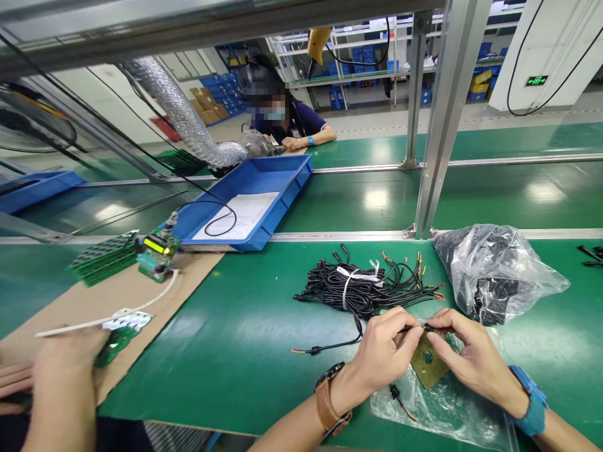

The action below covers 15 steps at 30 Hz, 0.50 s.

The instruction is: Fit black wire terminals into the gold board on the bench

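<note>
My left hand (pixel 389 342) is closed, its thumb and forefinger pinching a thin black cable. Facing it, my right hand (pixel 471 351) pinches a small black part (pixel 428 327) at that cable's tip. What kind of part it is, the fingers hide. Just beneath lies a yellowish flat plate (pixel 429 373) with a round hole, on a clear plastic bag (pixel 452 411). A cable end (pixel 396 394) with a black grommet and bare coloured wires hangs below my left hand. Beyond my hands rests a tied bundle of black cables (pixel 348 285), several coloured wire ends showing.
A clear bag of black parts (pixel 499 270) stands behind my right hand. A blue tray (pixel 264 235) with paper sits farther left. At left, another person's hand (pixel 61 358) works on cardboard near green circuit boards (pixel 106 257). A metal post (pixel 438 144) rises ahead; a masked person sits opposite.
</note>
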Tool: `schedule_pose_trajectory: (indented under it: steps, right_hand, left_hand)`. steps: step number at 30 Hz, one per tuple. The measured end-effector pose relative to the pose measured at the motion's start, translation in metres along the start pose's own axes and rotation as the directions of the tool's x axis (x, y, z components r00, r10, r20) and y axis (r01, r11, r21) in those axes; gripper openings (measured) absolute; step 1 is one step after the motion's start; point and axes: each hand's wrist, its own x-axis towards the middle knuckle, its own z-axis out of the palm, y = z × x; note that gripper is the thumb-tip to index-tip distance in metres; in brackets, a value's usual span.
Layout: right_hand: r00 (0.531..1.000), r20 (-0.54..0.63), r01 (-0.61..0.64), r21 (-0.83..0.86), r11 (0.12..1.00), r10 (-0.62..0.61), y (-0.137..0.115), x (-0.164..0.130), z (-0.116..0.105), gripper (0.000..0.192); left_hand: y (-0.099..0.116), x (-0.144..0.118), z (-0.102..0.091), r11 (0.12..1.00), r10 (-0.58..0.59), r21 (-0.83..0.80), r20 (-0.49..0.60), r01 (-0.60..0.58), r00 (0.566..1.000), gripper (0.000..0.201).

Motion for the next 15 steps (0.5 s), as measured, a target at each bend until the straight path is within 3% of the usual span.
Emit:
schedule_pose_trajectory:
  steps: [7, 15]
  right_hand:
    - [0.995, 0.037, 0.093, -0.096, 0.991, -0.090, -0.0024, 0.0007, -0.0015, 0.008]
    - [0.984, 0.099, 0.154, -0.076, 0.985, -0.146, -0.0010, 0.0048, -0.0049, 0.014]
  left_hand:
    - [0.0017, 0.0013, -0.0021, 0.997, 0.027, 0.069, 0.028, -0.028, 0.999, 0.018]
    - [0.0001, 0.0005, -0.0019, 0.994, 0.046, 0.094, 0.047, -0.050, 0.998, 0.016]
